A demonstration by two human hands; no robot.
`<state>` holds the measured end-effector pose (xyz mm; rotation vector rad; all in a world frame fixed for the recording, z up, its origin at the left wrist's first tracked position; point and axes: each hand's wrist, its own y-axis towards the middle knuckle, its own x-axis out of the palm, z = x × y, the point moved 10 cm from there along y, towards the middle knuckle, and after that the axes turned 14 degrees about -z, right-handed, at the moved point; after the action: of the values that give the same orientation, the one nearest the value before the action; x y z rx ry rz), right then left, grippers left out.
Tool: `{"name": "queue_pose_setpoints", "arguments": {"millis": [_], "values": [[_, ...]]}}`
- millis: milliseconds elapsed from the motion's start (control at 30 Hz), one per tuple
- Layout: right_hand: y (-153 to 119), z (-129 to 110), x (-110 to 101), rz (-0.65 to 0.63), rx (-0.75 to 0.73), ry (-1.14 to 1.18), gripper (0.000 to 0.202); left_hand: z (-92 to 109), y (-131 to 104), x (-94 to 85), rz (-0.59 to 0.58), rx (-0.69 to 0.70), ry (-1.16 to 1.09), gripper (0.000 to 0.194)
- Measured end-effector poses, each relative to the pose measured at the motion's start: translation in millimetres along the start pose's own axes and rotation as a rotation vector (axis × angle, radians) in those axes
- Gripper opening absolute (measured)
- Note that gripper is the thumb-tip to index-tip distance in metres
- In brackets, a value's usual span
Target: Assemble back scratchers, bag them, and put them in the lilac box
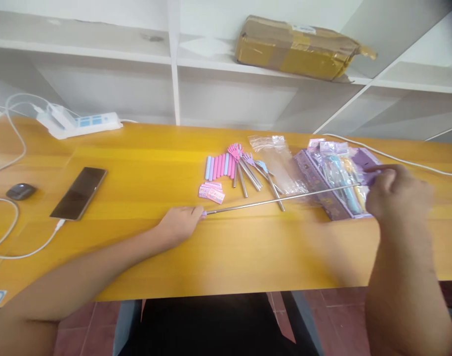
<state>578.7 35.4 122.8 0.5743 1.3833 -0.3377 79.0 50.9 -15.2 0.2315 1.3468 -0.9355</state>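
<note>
Left hand (181,223) closed on the near end of a thin metal rod (255,204), a bit of purple poking out of the fist. Right hand (392,193) curled around the other end (blurred, exact finger placement hard to tell). Rod is stretched between the two, rising slightly toward the right, above the yellow table (166,173).

Right hand is in front of the right side of a purple box (314,193); can't tell if they touch. Box holds clear-wrapped items (340,173), blue and yellow showing.

Mid-table: scratchers (252,175) with pink, purple and blue hand-shaped heads, fanned out; rod passes across one shaft in view. Left of them, a row of pink and blue tubes (220,167), small pink cards (212,192) just below. Clear bag (281,163) between scratchers and box.

Far left: phone (78,193) with cable plugged in, black mouse (21,191), white power strip (96,122). Taped carton (292,47) on the shelf (207,57).
</note>
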Motion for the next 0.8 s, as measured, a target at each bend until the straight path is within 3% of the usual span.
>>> {"name": "queue_pose_setpoints", "arguments": {"millis": [133,333,433,600,700,800], "values": [[-22,-80,-4,-0.082,-0.094,0.199,0.045,-5,0,-1.9,-0.004,-0.054,-0.01,0.03],[-87,-216,3,-0.184,-0.332,0.22,0.037,-14,-3,-4.4,-0.011,-0.14,-0.035,0.035],[-121,-263,9,-0.221,-0.464,0.292,0.038,-17,-5,-3.7,-0.024,-0.173,-0.052,0.035],[-171,-307,30,-0.384,-0.614,0.246,0.045,-16,-5,-1.3,-0.013,-0.152,-0.044,0.035],[-184,-315,37,-0.452,-0.67,0.209,0.047,-15,-4,0.6,-0.018,-0.134,-0.031,0.036],[-180,-313,35,-0.466,-0.712,0.201,0.044,-14,-2,-0.5,-0.024,-0.115,-0.025,0.037]]}}
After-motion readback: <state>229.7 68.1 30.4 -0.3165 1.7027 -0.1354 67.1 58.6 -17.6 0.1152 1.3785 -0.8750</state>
